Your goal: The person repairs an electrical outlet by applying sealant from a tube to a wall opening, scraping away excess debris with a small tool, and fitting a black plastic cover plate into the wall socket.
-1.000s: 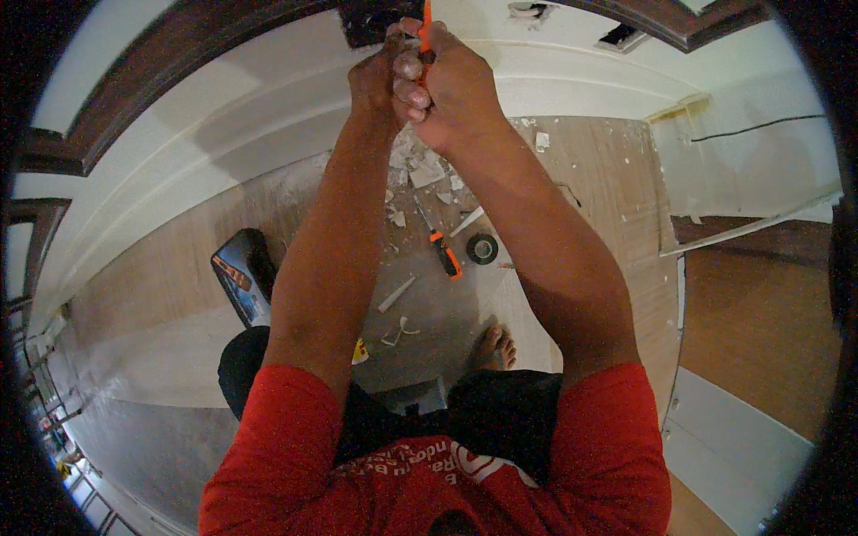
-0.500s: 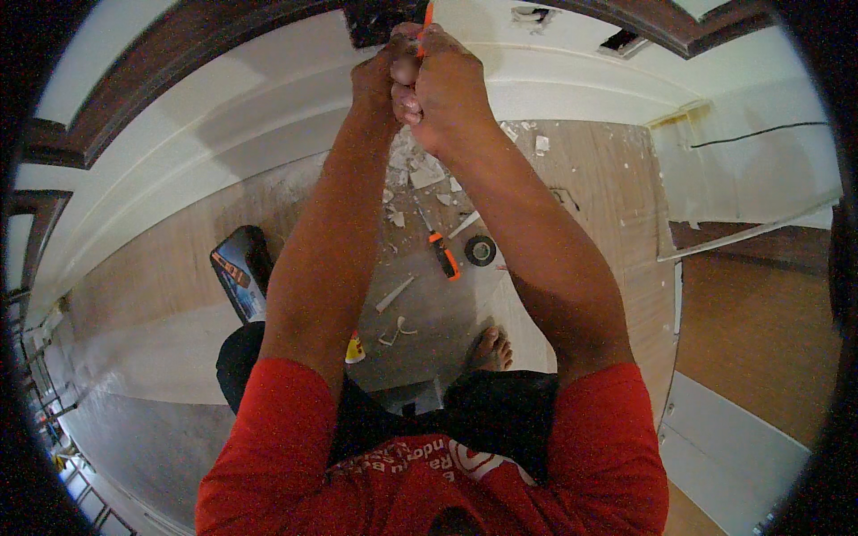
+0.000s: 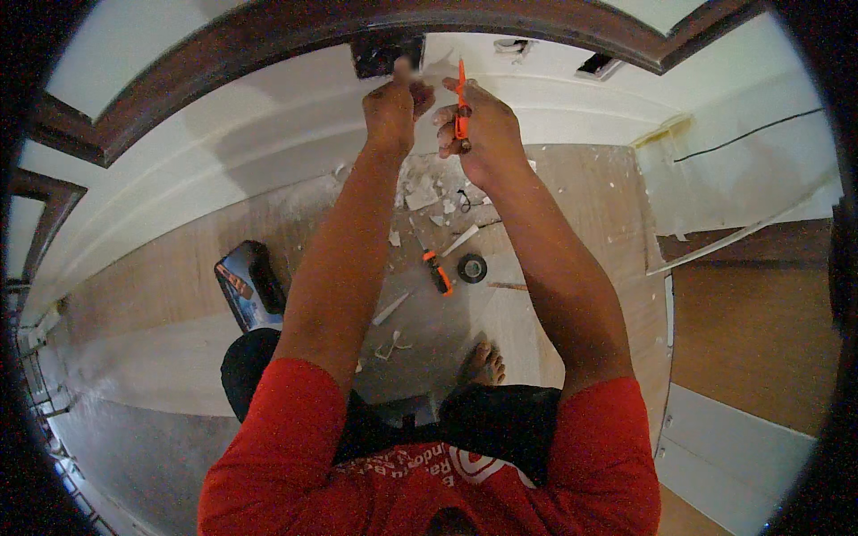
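My left hand (image 3: 391, 114) is raised against the white wall, just below a black recessed wall box (image 3: 374, 59). Its fingers are bent together at the box's lower edge, and whatever they pinch cannot be made out. To its right, my right hand (image 3: 493, 132) holds a slim orange tool (image 3: 462, 114) with a dark end, standing upright between thumb and fingers; its exact kind is unclear. The two hands are slightly apart. A small black curled piece (image 3: 465, 201) shows below them, over the debris.
On the floor lie white plaster chips (image 3: 422, 192), an orange-and-black screwdriver (image 3: 438, 272) and a roll of black tape (image 3: 472, 268). A black case with a picture label (image 3: 250, 284) stands left. Dark wooden trim (image 3: 268, 45) crosses above. Another wall opening (image 3: 597, 65) is at right.
My hands have drawn apart. The right one has moved right and slightly down with the orange tool, while the left stays near the wall box. The black curled piece now shows.
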Motion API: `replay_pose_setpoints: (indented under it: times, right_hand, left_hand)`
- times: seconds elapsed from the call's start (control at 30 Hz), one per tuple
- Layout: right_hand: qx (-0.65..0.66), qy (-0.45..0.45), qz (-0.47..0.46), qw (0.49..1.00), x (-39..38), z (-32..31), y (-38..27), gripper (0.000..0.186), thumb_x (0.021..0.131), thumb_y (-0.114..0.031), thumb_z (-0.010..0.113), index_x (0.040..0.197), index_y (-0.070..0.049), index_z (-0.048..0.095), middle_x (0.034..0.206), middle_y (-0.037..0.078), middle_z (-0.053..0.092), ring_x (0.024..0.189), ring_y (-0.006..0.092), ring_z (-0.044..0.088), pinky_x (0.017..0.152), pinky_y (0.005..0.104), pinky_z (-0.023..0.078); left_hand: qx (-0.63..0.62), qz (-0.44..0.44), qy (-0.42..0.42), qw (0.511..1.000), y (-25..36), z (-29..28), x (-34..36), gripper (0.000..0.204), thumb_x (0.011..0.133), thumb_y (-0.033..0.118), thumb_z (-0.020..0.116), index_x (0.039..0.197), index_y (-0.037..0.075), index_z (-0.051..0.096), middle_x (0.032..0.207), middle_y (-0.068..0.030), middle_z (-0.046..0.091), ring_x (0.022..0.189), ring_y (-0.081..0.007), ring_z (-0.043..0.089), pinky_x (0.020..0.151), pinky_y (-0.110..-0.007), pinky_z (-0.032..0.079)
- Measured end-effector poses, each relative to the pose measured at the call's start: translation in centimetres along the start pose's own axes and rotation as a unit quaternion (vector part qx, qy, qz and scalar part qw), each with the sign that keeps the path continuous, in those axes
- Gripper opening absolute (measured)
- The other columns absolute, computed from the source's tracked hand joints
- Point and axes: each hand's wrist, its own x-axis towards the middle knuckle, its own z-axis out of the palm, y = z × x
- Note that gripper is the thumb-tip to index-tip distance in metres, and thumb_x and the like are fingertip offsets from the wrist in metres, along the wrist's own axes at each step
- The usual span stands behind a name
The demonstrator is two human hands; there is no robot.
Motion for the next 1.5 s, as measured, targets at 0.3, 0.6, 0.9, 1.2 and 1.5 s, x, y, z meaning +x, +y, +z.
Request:
replay_pose_setpoints:
  times: [0.3, 0.6, 0.9, 1.2, 1.5]
  right_hand:
    - [0.014, 0.016, 0.005, 1.0, -0.4, -1.8, -0.2, 0.038, 0.107, -0.032, 0.042, 0.13, -0.005, 0.055, 0.076, 0.011, 0.064, 0.05, 0.0185, 0.055, 0.047, 0.0356, 0.048]
    - [0.023, 0.001, -0.01, 1.0, 0.1, -4.5, 0.3, 0.039, 0.107, -0.032, 0.043, 0.131, -0.005, 0.057, 0.076, 0.011, 0.065, 0.051, 0.0182, 0.057, 0.046, 0.0353, 0.049]
    - [0.021, -0.006, -0.026, 0.999, 0.0, -5.4, 0.1, 0.041, 0.107, -0.031, 0.04, 0.133, -0.002, 0.054, 0.074, 0.011, 0.065, 0.05, 0.0176, 0.058, 0.045, 0.0335, 0.05]
    - [0.015, -0.003, -0.026, 1.0, 0.1, -6.1, 0.6, 0.041, 0.108, -0.03, 0.04, 0.135, -0.002, 0.053, 0.075, 0.011, 0.065, 0.049, 0.0183, 0.058, 0.046, 0.0339, 0.049]
    - [0.001, 0.002, -0.026, 1.0, -0.3, -6.4, 0.3, 0.043, 0.107, -0.034, 0.042, 0.133, -0.003, 0.054, 0.075, 0.011, 0.064, 0.05, 0.0182, 0.057, 0.048, 0.0349, 0.048]
  left_hand:
    - [0.106, 0.066, 0.111, 0.986, 1.2, 2.7, -0.4, 0.045, 0.084, 0.039, 0.082, 0.069, 0.001, 0.064, 0.058, -0.0083, 0.062, 0.047, -0.0189, 0.061, 0.045, -0.032, 0.05]
    - [0.259, 0.176, 0.121, 0.942, -0.4, 2.1, 0.9, 0.053, 0.085, 0.046, 0.079, 0.06, 0.002, 0.064, 0.054, -0.0079, 0.062, 0.047, -0.0189, 0.062, 0.044, -0.032, 0.049]
    - [0.175, 0.039, 0.116, 0.977, 1.1, 2.4, -0.2, 0.058, 0.086, 0.051, 0.075, 0.078, -0.006, 0.068, 0.065, -0.0135, 0.067, 0.05, -0.02, 0.065, 0.045, -0.032, 0.056]
    - [0.156, 0.068, 0.108, 0.979, 1.0, 2.7, -0.4, 0.063, 0.084, 0.056, 0.075, 0.088, -0.007, 0.068, 0.072, -0.0129, 0.068, 0.057, -0.0208, 0.068, 0.045, -0.032, 0.06]
    - [0.1, -0.003, 0.101, 0.99, 1.7, 3.9, -1.7, 0.063, 0.084, 0.056, 0.075, 0.092, -0.005, 0.065, 0.079, -0.0143, 0.067, 0.06, -0.023, 0.068, 0.045, -0.036, 0.06]
